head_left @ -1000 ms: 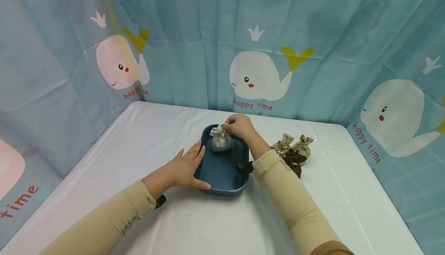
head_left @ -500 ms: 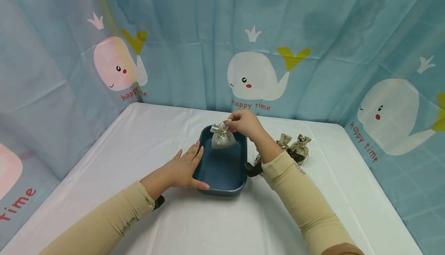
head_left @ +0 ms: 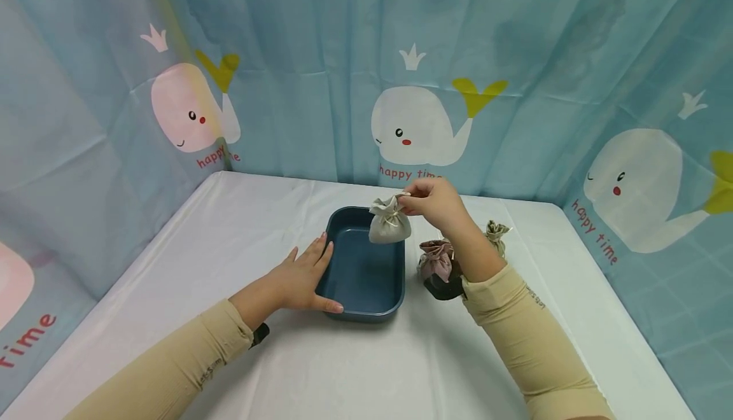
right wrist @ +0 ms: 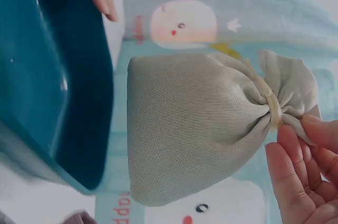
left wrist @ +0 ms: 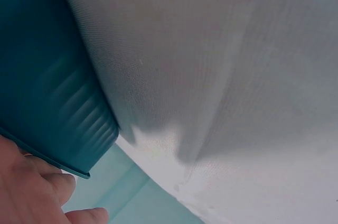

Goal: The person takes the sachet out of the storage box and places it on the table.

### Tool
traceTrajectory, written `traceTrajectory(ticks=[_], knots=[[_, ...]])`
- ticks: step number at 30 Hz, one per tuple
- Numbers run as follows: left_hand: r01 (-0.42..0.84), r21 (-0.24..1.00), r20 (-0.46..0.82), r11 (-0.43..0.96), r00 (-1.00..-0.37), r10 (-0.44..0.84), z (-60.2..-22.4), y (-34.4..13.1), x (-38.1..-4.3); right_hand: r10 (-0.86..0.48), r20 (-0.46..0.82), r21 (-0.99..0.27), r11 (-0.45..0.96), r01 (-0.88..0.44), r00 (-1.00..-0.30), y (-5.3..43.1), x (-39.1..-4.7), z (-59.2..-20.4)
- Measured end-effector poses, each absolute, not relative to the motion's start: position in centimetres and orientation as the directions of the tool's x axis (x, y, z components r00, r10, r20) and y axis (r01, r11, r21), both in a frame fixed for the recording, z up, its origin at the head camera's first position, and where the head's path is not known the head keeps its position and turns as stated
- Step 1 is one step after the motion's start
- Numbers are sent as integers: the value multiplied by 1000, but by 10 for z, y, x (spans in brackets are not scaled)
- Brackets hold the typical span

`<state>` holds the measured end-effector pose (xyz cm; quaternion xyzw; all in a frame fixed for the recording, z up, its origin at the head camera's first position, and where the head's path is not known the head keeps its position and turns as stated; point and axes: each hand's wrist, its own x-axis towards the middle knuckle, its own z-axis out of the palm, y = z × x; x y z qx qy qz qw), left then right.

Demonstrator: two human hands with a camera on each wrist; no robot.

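Observation:
A pale grey-green cloth drawstring pouch [head_left: 389, 228] hangs over the far right corner of a dark blue rectangular tray [head_left: 361, 314]. My right hand [head_left: 438, 203] pinches the pouch's gathered neck between thumb and fingers. In the right wrist view the pouch [right wrist: 195, 123] is tied with a cream cord, and the right hand [right wrist: 306, 174] grips the ruffled top beside the knot. My left hand [head_left: 300, 280] rests with spread, straight fingers along the tray's left rim. The left wrist view has the left hand [left wrist: 37, 187] at the rim of the tray [left wrist: 58, 76].
Right of the tray stand a pinkish pouch [head_left: 436, 259] and an olive-beige pouch [head_left: 497, 234], partly behind the right forearm. A white cloth [head_left: 240, 216] covers the table. A blue whale-print curtain [head_left: 298, 89] closes off the back and sides.
My right hand has lifted the pale pouch up out of the tray and carried it rightward, uncovering the pinkish pouch. The left hand has stayed at the tray's rim.

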<state>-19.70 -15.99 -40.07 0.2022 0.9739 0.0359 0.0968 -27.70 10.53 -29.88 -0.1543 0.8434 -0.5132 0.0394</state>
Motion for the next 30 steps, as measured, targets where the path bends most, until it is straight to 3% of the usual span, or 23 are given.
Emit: traceTrajectory(ticks=[20,30], knots=[[383,119,-179,916,-899,399,-403,-160,-196,-123,304,-922,212,-324,-945,187,-249,-284],[385,121,-178,915,-898,401,-402,-160,-196,-43,344,-928,133,-347,-938,227,-242,-289]])
